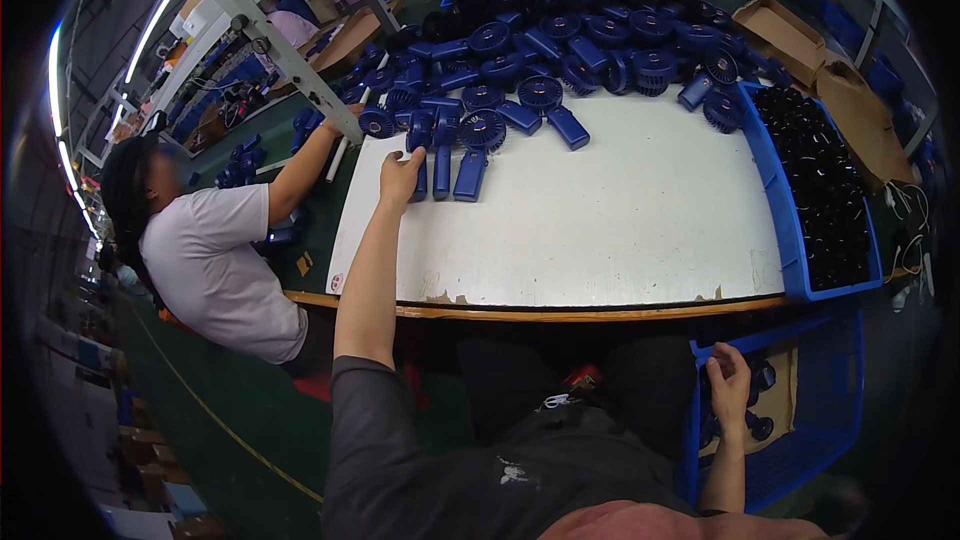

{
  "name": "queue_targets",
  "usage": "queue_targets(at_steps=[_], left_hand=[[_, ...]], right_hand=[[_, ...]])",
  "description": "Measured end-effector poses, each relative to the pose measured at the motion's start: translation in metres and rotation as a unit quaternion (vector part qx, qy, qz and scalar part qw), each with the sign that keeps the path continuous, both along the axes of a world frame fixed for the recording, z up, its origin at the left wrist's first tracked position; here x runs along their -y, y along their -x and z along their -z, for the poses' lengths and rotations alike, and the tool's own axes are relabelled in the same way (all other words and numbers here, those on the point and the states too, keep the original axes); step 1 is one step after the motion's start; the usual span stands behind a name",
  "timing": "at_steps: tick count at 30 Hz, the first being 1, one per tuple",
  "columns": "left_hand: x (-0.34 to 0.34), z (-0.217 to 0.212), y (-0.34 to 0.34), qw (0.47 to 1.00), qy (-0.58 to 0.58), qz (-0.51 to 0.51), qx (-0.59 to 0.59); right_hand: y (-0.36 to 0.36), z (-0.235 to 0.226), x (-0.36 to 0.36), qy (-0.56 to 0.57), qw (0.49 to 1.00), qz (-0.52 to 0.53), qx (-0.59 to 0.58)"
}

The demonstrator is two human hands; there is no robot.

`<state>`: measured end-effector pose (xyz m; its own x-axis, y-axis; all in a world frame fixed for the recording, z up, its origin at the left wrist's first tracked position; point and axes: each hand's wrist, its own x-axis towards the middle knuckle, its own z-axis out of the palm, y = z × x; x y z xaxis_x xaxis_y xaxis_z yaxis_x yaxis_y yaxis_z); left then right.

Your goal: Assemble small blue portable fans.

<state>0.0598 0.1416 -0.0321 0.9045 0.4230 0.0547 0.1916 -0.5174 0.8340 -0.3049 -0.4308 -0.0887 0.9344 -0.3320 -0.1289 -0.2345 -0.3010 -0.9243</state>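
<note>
My left hand (399,178) reaches to the left part of the white work surface, its fingers closed around a dark blue handheld fan (420,130) with a round head and a straight handle. Beside that one, two more fans lie side by side; the nearer-right handheld fan (470,175) has its handle pointing toward me. My right hand (730,380) hangs below the table edge, over the side of a blue crate (850,380). Its fingers are loosely bent and apart, with nothing visible in them. Some dark parts (762,427) lie in that crate on cardboard.
A large heap of blue fans (600,40) covers the far side of the white tabletop (600,220). At the right edge stands a blue bin (790,230) full of small black parts. Open cardboard boxes (785,35) lie beyond it. A co-worker (220,240) sits left, past a metal post (290,65).
</note>
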Motion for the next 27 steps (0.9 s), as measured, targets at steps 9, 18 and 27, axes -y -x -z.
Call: queue_targets(at_steps=[9,18,27], left_hand=[[0.008,-0.001,-0.001,0.999,0.036,-0.024,-0.011],[0.021,-0.015,0.034,0.976,0.173,-0.023,0.134],[0.256,-0.006,0.235,0.826,0.535,0.145,0.098]], right_hand=[[-0.005,-0.004,-0.015,-0.025,0.999,-0.032,0.000],[-0.013,-0.018,-0.039,-0.051,0.996,-0.079,0.009],[-0.053,-0.055,-0.145,-0.324,0.917,-0.224,0.063]])
